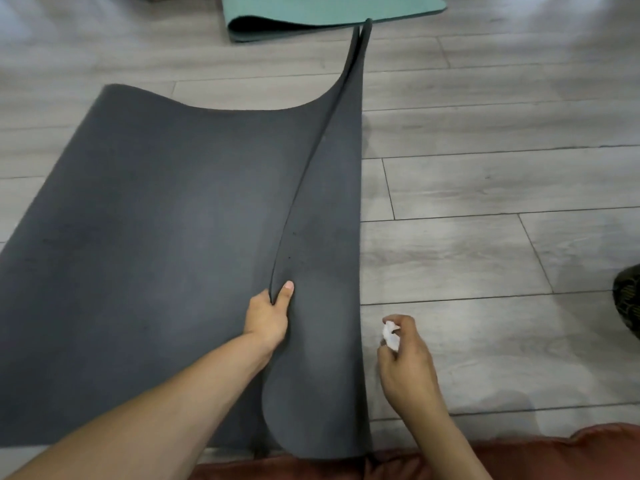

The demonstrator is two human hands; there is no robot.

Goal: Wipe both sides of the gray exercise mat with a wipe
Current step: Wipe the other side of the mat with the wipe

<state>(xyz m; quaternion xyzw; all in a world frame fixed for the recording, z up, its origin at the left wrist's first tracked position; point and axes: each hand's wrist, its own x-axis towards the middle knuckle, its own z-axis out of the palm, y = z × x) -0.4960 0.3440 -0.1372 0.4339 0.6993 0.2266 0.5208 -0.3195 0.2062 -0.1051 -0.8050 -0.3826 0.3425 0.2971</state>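
Gray exercise mat takes up the left and middle of my view. It lies on the pale wood-plank floor, partly doubled over on itself. One long edge curves up from near me toward the far end, where its tip reaches just beside a teal mat lying across the top of the view.

My left hand grips that raised edge low down. The thumb is pressed on the side facing right and the fingers are tucked behind the fold, out of sight. To the right of this edge a narrower strip of the mat lies flat on the floor, its straight side running along the boards.

My right hand is above bare floor just beside the mat's right side, not touching it. Its fingers are curled round a crumpled white wipe.

Rust-red fabric runs along the bottom of the view at the mat's near end. A dark patterned object shows at the right edge; I cannot tell what it is.
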